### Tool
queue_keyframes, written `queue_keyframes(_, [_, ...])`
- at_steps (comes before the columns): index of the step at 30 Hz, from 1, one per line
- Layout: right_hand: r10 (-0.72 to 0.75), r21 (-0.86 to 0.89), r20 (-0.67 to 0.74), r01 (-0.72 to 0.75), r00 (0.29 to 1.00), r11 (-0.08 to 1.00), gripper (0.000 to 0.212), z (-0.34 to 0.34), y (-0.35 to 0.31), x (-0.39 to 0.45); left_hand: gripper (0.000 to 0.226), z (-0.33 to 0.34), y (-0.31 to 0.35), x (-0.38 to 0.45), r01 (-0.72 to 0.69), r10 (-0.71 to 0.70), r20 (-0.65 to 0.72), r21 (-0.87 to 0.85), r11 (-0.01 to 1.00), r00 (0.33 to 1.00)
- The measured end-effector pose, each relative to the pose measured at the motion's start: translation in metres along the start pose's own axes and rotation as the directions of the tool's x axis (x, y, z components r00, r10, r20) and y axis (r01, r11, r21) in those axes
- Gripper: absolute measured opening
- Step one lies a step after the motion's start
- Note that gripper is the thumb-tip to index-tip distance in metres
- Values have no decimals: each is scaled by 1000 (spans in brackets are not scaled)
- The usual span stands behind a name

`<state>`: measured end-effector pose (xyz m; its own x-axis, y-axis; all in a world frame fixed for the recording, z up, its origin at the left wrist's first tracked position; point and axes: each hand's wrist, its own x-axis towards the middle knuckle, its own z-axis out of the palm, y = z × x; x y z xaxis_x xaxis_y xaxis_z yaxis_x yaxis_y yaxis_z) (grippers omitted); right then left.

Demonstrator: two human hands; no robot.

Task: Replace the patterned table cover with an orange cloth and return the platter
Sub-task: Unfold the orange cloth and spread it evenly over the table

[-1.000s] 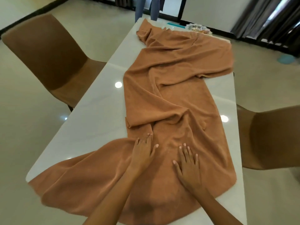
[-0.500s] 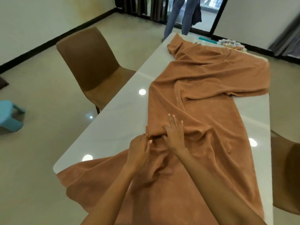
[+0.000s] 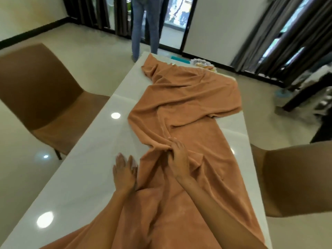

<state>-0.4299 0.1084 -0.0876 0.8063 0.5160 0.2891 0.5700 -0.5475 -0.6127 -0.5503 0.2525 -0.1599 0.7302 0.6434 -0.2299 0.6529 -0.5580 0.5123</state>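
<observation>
**Operator:** Confirm hand and cloth positions, left to right.

**Manual:** Far left, a brown chair (image 3: 45, 97) stands beside the white table (image 3: 86, 177). Your left hand (image 3: 124, 172) lies flat on the bare tabletop, fingers straight and close together, just beside the left edge of the orange cloth (image 3: 188, 108). Your right hand (image 3: 177, 155) is on the cloth near the table's middle, fingers curled and pinching a raised fold. The cloth runs bunched and twisted from the near edge, where it spills over, to the far end; bare table shows on both sides. A second brown chair (image 3: 294, 178) stands at the right.

**Operator:** How will the cloth handle?

**Manual:** Judged from its deep, soft folds, it is limp, fairly thick and light. It will not hold a shape and will likely drag on itself, while the glossy tabletop may let it slide. Take hold at the long edges or corners, not mid-panel, and draw outward to the left and right. Pulling from the pinched fold alone would probably only shift the bunching.

**Operator:** And the platter?

**Manual:** The platter (image 3: 203, 63) sits at the far end, just beyond the cloth, next to a teal object (image 3: 180, 59). Its contents are too small to identify.

**Operator:** Any labels or writing?

**Manual:** None legible.
</observation>
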Motion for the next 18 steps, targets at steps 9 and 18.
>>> queue_keyframes(9, [-45, -26, 10, 45, 999, 999, 28, -8, 6, -8, 62, 22, 72, -8, 109, -74, 112, -342, 933, 991])
queue_keyframes(18, [250, -403, 155, -170, 956, 899, 72, 13, 61, -99, 37, -20, 25, -5, 471, -492, -44, -231, 852, 869])
